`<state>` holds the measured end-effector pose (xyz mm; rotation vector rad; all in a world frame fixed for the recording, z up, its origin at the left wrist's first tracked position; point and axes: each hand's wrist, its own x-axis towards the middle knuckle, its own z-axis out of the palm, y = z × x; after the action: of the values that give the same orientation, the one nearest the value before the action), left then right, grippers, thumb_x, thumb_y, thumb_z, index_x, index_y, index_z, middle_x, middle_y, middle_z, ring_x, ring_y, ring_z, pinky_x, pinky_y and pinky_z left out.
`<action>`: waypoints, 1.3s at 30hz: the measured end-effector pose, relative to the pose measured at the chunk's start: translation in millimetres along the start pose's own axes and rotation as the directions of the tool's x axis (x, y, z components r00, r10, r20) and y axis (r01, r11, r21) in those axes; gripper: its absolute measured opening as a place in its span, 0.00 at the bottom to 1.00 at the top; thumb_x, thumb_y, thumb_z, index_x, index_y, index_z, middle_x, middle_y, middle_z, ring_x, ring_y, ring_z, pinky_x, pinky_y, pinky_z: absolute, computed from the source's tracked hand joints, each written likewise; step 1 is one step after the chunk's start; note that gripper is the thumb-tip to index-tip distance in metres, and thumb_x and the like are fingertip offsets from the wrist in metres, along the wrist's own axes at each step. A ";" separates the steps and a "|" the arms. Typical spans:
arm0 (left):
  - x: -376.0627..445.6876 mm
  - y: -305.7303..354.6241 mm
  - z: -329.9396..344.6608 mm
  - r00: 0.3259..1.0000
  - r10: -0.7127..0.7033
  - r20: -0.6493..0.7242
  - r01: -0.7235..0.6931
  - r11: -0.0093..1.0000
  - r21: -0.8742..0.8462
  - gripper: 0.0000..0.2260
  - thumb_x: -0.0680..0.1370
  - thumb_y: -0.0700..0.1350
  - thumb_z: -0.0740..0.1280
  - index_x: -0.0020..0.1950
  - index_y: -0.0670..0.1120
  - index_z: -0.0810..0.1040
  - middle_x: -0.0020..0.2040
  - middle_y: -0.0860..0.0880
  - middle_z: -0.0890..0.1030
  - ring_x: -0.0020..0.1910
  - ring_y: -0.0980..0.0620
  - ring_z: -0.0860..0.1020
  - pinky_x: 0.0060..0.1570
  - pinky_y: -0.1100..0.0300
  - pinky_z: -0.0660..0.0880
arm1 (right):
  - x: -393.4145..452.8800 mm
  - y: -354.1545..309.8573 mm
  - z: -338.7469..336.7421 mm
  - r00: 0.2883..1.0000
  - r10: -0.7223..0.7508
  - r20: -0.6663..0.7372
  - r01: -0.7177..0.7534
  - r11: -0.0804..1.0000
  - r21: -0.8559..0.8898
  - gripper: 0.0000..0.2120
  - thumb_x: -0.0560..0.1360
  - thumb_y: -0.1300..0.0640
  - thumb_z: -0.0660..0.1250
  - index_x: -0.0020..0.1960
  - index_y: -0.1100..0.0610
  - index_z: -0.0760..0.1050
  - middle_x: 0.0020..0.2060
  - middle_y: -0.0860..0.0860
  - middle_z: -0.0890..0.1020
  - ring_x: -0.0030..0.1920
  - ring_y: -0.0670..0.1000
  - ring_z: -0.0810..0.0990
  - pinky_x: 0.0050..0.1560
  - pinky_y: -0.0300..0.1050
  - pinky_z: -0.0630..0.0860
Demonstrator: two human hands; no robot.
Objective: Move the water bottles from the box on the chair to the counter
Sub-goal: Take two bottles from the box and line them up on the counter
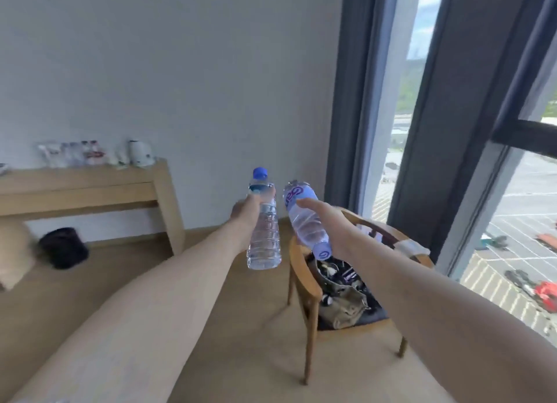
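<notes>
Water bottles [263, 233] gripped, one per hand, above chair [304, 285]

Window [512, 221] daylight, seemingly motion-blurred, w/ distortion

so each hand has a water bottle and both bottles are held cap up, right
Not quite. The head view shows the left hand holding its bottle cap up, but the bottle in the right hand is tilted with its cap pointing down. Each hand does hold one water bottle.
</notes>
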<state>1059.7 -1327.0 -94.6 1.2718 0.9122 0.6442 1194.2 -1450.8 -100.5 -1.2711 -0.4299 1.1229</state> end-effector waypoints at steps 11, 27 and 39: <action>18.8 23.1 -287.6 0.935 -0.087 -0.343 0.033 0.987 -0.160 0.21 0.72 0.58 0.77 0.52 0.42 0.81 0.33 0.44 0.83 0.25 0.46 0.80 0.26 0.59 0.76 | 92.6 60.6 276.0 0.966 0.066 0.251 -0.020 0.983 -0.183 0.13 0.74 0.51 0.73 0.42 0.62 0.78 0.36 0.58 0.77 0.33 0.54 0.71 0.34 0.42 0.63; 106.8 38.4 -553.6 0.795 -0.074 -0.602 -0.037 0.985 -0.171 0.25 0.71 0.63 0.76 0.58 0.45 0.82 0.52 0.40 0.87 0.37 0.44 0.85 0.34 0.55 0.81 | 266.9 112.7 560.5 0.828 0.183 0.530 -0.006 0.948 -0.319 0.26 0.71 0.48 0.77 0.61 0.62 0.76 0.40 0.60 0.85 0.38 0.59 0.84 0.43 0.53 0.81; 233.8 98.3 -734.4 0.714 -0.104 -0.692 -0.070 0.973 -0.219 0.23 0.72 0.62 0.76 0.54 0.44 0.82 0.36 0.45 0.86 0.32 0.45 0.85 0.32 0.56 0.79 | 424.7 106.7 764.5 0.748 0.243 0.618 -0.042 0.946 -0.321 0.21 0.73 0.50 0.75 0.58 0.64 0.78 0.40 0.60 0.85 0.37 0.58 0.83 0.32 0.47 0.81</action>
<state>558.5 -733.5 -78.9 0.7876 1.4205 1.2323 733.0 -700.2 -92.3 -1.1387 -1.0710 1.6889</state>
